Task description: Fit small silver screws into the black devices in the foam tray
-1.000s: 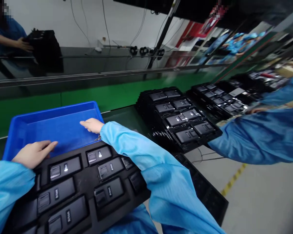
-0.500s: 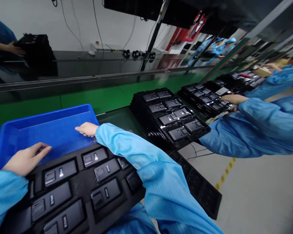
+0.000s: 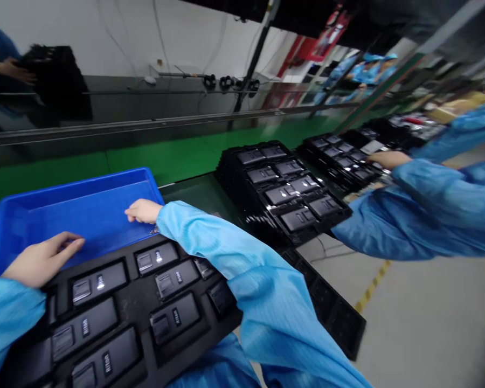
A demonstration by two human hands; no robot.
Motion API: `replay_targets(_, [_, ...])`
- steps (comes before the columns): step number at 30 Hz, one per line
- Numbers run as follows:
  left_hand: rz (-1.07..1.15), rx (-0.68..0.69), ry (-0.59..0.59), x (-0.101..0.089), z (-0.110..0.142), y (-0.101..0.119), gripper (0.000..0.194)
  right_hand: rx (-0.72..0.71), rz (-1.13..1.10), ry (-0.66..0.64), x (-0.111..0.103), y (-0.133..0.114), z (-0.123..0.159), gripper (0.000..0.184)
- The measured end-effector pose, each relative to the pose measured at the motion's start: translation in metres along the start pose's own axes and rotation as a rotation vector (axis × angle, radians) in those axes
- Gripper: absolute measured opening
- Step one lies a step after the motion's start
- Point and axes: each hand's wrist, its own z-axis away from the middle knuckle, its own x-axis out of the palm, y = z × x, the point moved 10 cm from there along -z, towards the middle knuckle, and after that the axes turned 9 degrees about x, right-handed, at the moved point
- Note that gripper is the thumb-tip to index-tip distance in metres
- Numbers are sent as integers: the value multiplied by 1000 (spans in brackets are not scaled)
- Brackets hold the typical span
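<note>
From the head camera, the person's left hand (image 3: 40,260) is at eight o'clock. It lies open and flat, with the fingers close together, over the blue plastic tray (image 3: 75,179), and it holds nothing. The right hand (image 3: 143,211) is at nine o'clock, also on the blue plastic tray. Its fingers curl a little, and it holds nothing either.

A black plastic tray (image 3: 131,291) sits under both arms at seven o'clock, right up against the blue plastic tray. It has rows of dark pockets, and each pocket has a small "Riton" piece. I cannot tell if the arms are holding it up.

A stack of black trays (image 3: 250,218) sits near the middle, and another stack (image 3: 339,161) is at two o'clock. A co-worker's hand (image 3: 388,159) touches that far stack at three o'clock. A green bench side (image 3: 105,167) runs behind the blue plastic tray.
</note>
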Motion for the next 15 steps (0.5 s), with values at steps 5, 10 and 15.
replay_targets(5, [18, -25, -56, 5, 18, 22, 48, 2, 11, -60, 14, 4, 7, 28])
replay_targets(10, [31, -40, -108, 11, 24, 23, 44, -46, -58, -118, 24, 16, -10, 29])
replay_targets(15, [80, -21, -114, 11, 28, 33, 39, -47, -112, -113, 23, 26, -11, 33])
